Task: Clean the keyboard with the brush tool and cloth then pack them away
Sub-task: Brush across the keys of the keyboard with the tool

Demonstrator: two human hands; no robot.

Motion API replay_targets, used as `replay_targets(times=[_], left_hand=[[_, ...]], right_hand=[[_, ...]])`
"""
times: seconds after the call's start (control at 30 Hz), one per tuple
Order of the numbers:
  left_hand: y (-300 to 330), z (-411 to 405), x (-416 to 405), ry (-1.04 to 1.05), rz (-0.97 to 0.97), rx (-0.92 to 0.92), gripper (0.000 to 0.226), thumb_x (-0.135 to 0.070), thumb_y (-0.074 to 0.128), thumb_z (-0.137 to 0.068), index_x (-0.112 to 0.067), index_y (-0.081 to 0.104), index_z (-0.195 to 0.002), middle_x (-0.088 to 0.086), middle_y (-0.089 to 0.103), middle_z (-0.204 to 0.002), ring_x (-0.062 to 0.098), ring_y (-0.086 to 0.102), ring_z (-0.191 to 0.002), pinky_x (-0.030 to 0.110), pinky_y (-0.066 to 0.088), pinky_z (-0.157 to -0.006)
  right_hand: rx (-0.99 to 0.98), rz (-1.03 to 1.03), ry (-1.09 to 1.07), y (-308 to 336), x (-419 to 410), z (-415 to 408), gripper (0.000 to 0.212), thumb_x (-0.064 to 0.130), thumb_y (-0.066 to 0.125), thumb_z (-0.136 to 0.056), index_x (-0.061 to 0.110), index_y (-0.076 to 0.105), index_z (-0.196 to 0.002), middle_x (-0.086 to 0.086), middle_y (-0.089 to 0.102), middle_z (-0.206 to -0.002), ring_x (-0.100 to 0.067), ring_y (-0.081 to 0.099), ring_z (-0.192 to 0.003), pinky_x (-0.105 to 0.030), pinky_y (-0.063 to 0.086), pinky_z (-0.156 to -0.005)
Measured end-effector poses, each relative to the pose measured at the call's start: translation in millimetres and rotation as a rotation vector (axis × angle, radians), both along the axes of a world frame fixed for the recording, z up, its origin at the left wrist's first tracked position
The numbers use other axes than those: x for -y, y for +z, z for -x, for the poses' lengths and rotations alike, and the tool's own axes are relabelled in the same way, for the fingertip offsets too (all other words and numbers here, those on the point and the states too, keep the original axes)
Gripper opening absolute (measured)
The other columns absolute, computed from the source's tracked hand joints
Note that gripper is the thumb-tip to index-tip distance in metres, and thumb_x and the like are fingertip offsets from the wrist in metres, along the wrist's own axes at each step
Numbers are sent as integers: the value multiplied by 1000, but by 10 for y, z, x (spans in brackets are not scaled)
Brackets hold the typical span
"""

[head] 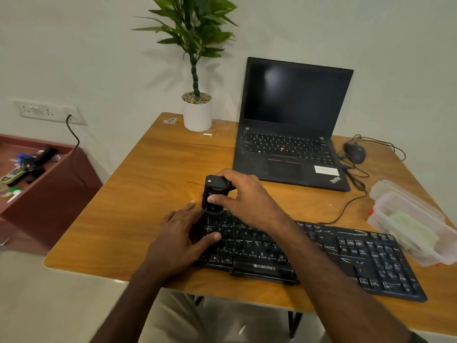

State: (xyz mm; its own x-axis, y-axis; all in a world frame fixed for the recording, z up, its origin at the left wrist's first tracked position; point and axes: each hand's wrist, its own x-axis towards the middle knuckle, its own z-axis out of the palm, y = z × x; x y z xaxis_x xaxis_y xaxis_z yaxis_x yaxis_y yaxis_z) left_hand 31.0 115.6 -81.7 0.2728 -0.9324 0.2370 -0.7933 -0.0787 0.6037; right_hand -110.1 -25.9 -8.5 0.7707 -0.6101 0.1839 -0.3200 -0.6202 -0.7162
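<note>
The brush tool [215,194] stands nearly upright at the far left corner of the keyboard [309,256], its long axis running from about six o'clock at the working end to twelve o'clock at the cap, with a slight lean toward eleven; the lower end sits right at the keyboard's top row, though the bristles themselves are hidden by the body and the fingers (so I cannot tell whether they touch the keys). The right hand [247,199] holds it, thumb pressed on the near face and fingers curled round the far side and top, the wrist coming in from four o'clock across the keys. The left hand [183,233] lies flat, fingers straight and loose, gripping nothing; it rests on the keyboard's left end with the thumb on the keys, just at seven o'clock of the tool, seemingly steadying the board. The keyboard's long axis runs from nine o'clock toward four, so a sweep along the rows would, I judge, carry the tool toward three to four o'clock, away from the left hand. The right hand is plainly the working one. Farther out on the wooden table [153,174], a clear plastic box [420,219] sits at three o'clock of the keyboard's right end with something pale inside, possibly the cloth. A laptop [291,125] stands open at one o'clock, a mouse [355,152] beside it, and a potted plant [197,95] at twelve.
</note>
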Motion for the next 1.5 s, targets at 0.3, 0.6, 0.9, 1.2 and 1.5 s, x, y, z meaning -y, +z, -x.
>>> replay_targets(times=[0.3,0.6,0.9,1.2,1.5], left_hand=[[-14,19,-4,12,2,22,89,-84,38,-78,-27,47,-146,-2,44,-153,-13,15,-135,20,5,-112],[-15,22,2,36,-7,19,97,-91,31,-74,-28,48,-146,-3,40,-155,-14,15,-132,17,3,-111],[-87,-13,-28,33,-34,81,81,-75,30,-90,-19,48,-145,-5,40,-155,-6,10,-148,31,11,-119],[-125,123,-198,-45,-105,265,104,-88,25,-84,-18,13,-159,-4,17,-164,1,-1,-151,38,8,-124],[-88,156,-198,-19,-145,269,122,-97,34,-72,-14,16,-159,-1,23,-163,3,9,-150,36,6,-125]], right_hand=[[-79,12,0,20,144,167,26,37,76,-90,26,64,-111,11,69,-103,-8,64,-97,-34,56,-76],[-50,-31,-3,-15,281,479,26,34,78,-89,26,66,-111,13,70,-101,-3,65,-97,-18,50,-71],[2,-4,70,-116,66,-113,28,40,76,-90,28,65,-113,12,70,-103,-11,64,-102,-38,57,-85],[35,-10,48,-152,144,141,33,33,79,-89,24,66,-119,14,70,-103,3,61,-92,-8,43,-71],[18,21,109,-143,71,-134,35,36,76,-91,24,63,-122,10,70,-110,-9,64,-103,-33,55,-87]])
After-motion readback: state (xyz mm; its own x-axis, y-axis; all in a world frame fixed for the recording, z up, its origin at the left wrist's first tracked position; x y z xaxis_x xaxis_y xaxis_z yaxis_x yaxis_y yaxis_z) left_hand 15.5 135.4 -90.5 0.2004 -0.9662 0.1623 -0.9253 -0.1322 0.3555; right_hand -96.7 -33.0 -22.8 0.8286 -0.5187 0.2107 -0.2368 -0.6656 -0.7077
